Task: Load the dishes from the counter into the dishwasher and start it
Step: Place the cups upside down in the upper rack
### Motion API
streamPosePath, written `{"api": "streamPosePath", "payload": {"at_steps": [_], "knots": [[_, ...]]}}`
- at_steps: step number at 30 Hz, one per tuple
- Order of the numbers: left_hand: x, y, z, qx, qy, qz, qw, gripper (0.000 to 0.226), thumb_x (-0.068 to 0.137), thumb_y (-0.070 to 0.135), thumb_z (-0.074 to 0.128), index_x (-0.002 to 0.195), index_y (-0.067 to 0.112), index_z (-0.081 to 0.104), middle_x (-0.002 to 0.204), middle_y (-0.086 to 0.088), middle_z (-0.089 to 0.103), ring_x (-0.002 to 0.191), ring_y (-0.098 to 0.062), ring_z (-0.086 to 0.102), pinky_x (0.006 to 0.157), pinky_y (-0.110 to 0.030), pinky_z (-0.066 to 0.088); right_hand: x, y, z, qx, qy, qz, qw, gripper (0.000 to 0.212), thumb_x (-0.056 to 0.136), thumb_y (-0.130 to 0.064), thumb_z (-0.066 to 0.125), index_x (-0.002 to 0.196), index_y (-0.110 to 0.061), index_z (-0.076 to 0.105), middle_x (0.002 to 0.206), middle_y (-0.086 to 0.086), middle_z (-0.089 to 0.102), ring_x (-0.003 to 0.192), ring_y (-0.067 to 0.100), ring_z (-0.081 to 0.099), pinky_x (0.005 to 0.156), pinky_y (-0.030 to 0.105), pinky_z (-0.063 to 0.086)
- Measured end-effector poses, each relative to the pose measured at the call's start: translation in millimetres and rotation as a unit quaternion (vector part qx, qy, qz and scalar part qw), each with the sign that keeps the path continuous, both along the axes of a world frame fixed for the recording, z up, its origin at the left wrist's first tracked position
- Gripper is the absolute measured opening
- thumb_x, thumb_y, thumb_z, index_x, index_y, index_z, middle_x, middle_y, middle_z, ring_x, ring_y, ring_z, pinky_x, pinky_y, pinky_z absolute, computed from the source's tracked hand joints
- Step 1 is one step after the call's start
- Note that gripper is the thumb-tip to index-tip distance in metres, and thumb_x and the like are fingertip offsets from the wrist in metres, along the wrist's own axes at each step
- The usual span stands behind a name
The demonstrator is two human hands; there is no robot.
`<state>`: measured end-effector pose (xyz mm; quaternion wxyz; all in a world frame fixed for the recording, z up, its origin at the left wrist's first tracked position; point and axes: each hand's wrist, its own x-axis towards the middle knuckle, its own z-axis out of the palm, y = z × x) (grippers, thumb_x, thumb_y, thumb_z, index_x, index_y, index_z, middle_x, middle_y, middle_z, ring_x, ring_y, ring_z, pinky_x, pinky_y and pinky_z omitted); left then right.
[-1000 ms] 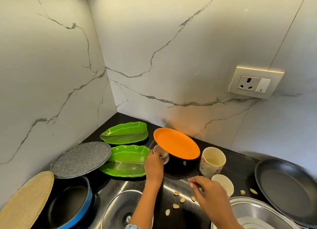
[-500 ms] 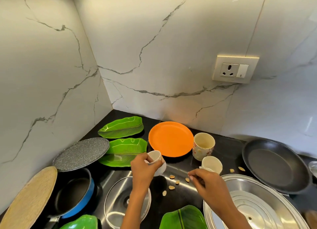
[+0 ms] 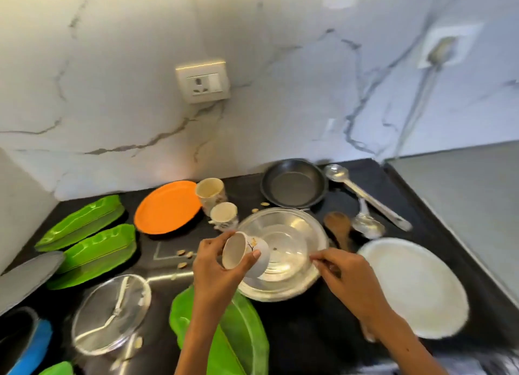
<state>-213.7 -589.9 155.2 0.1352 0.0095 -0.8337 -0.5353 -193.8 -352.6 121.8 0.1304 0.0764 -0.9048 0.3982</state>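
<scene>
Four green leaf plates: two at the left (image 3: 81, 222) (image 3: 98, 255), one under the arms (image 3: 241, 335), one at the bottom edge (image 3: 56, 369). One orange plate (image 3: 168, 207). One white plate (image 3: 412, 287). Three cups: two standing (image 3: 211, 191) (image 3: 224, 217), one held (image 3: 244, 254). One steel bowl (image 3: 283, 251). One black pan (image 3: 295, 183). One glass lid (image 3: 111, 313). Two steel spoons (image 3: 365, 196) (image 3: 368, 224), one wooden spoon (image 3: 337, 226). One blue pot (image 3: 25, 343). One grey lid (image 3: 28, 276). Two hands (image 3: 216, 265) (image 3: 348, 276). Two wall sockets (image 3: 203, 82) (image 3: 446, 47). The small scraps on the counter are too blurred to count.
</scene>
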Motion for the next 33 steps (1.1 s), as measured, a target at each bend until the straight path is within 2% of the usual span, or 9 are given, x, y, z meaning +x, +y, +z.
{"api": "streamPosePath", "payload": {"at_steps": [3, 9, 14, 17, 21, 24, 26, 29, 33], "knots": [[32, 66, 6, -0.007, 0.006, -0.063, 0.998, 0.046, 0.057, 0.038, 0.086, 0.096, 0.038, 0.063, 0.1, 0.001, 0.056, 0.088, -0.011, 0.061, 0.062, -0.007, 0.044, 59, 64, -3, 0.007, -0.009, -0.069, 0.998, 0.021, 0.084, -0.037, 0.053, 0.093, -0.028, 0.07, 0.089, -0.014, 0.071, 0.079, 0.005, 0.065, 0.071, 0.03, 0.055], [120, 211, 1, -0.023, -0.003, -0.204, 0.979, 0.05, 0.055, 0.059, 0.08, 0.097, 0.04, 0.061, 0.098, 0.004, 0.055, 0.086, -0.009, 0.061, 0.071, -0.019, 0.05, 209, 184, -5, -0.006, -0.016, -0.214, 0.977, 0.013, 0.081, -0.023, 0.063, 0.091, -0.024, 0.071, 0.089, -0.011, 0.072, 0.078, 0.006, 0.067, 0.069, 0.026, 0.055], [190, 328, -16, -0.028, -0.055, -0.337, 0.94, 0.041, 0.061, 0.032, 0.084, 0.092, 0.042, 0.059, 0.095, 0.004, 0.056, 0.087, -0.007, 0.06, 0.067, -0.015, 0.048, 329, 259, -27, -0.048, -0.028, -0.343, 0.938, 0.018, 0.083, -0.038, 0.053, 0.096, -0.031, 0.064, 0.086, -0.014, 0.07, 0.077, 0.006, 0.067, 0.064, 0.035, 0.055], [223, 391, -31, -0.017, -0.088, -0.408, 0.908, 0.039, 0.058, 0.037, 0.084, 0.092, 0.038, 0.064, 0.097, -0.002, 0.061, 0.084, -0.006, 0.062, 0.065, -0.014, 0.047, 382, 288, -43, -0.083, -0.025, -0.385, 0.919, 0.026, 0.08, -0.041, 0.051, 0.103, -0.035, 0.061, 0.097, -0.021, 0.065, 0.085, 0.0, 0.064, 0.069, 0.034, 0.055], [252, 469, -62, -0.004, -0.137, -0.486, 0.863, 0.037, 0.062, 0.03, 0.086, 0.094, 0.031, 0.067, 0.101, 0.002, 0.062, 0.086, -0.002, 0.062, 0.063, -0.009, 0.046, 414, 318, -78, -0.091, -0.028, -0.433, 0.897, 0.049, 0.074, -0.047, 0.062, 0.12, -0.045, 0.046, 0.115, -0.026, 0.055, 0.098, -0.005, 0.058, 0.076, 0.026, 0.054], [263, 524, -103, -0.004, -0.16, -0.523, 0.837, 0.045, 0.056, 0.044, 0.086, 0.095, 0.03, 0.068, 0.1, 0.003, 0.066, 0.089, -0.006, 0.064, 0.069, -0.019, 0.052, 420, 344, -119, -0.096, -0.034, -0.447, 0.889, 0.07, 0.071, -0.052, 0.066, 0.131, -0.049, 0.031, 0.127, -0.028, 0.045, 0.111, -0.008, 0.05, 0.085, 0.02, 0.05], [267, 555, -141, 0.0, -0.179, -0.544, 0.82, 0.049, 0.055, 0.051, 0.083, 0.096, 0.029, 0.069, 0.099, 0.004, 0.068, 0.091, -0.009, 0.065, 0.075, -0.028, 0.055, 420, 362, -154, -0.105, -0.023, -0.46, 0.882, 0.08, 0.069, -0.049, 0.072, 0.135, -0.045, 0.027, 0.134, -0.024, 0.042, 0.115, -0.004, 0.049, 0.088, 0.022, 0.05], [273, 587, -182, -0.004, -0.197, -0.575, 0.794, 0.044, 0.059, 0.049, 0.08, 0.095, 0.026, 0.07, 0.094, 0.006, 0.07, 0.087, -0.008, 0.065, 0.075, -0.025, 0.053, 419, 383, -198, -0.147, 0.007, -0.489, 0.859, 0.088, 0.069, -0.041, 0.078, 0.141, -0.034, 0.027, 0.137, -0.016, 0.044, 0.122, 0.0, 0.046, 0.088, 0.022, 0.05], [281, 605, -225, -0.002, -0.234, -0.603, 0.762, 0.032, 0.069, 0.037, 0.078, 0.096, 0.023, 0.07, 0.089, 0.008, 0.071, 0.079, -0.001, 0.065, 0.06, -0.009, 0.046, 418, 397, -234, -0.195, 0.07, -0.508, 0.836, 0.075, 0.067, -0.032, 0.081, 0.132, -0.024, 0.044, 0.128, -0.01, 0.055, 0.112, 0.006, 0.057, 0.08, 0.023, 0.055]]}}
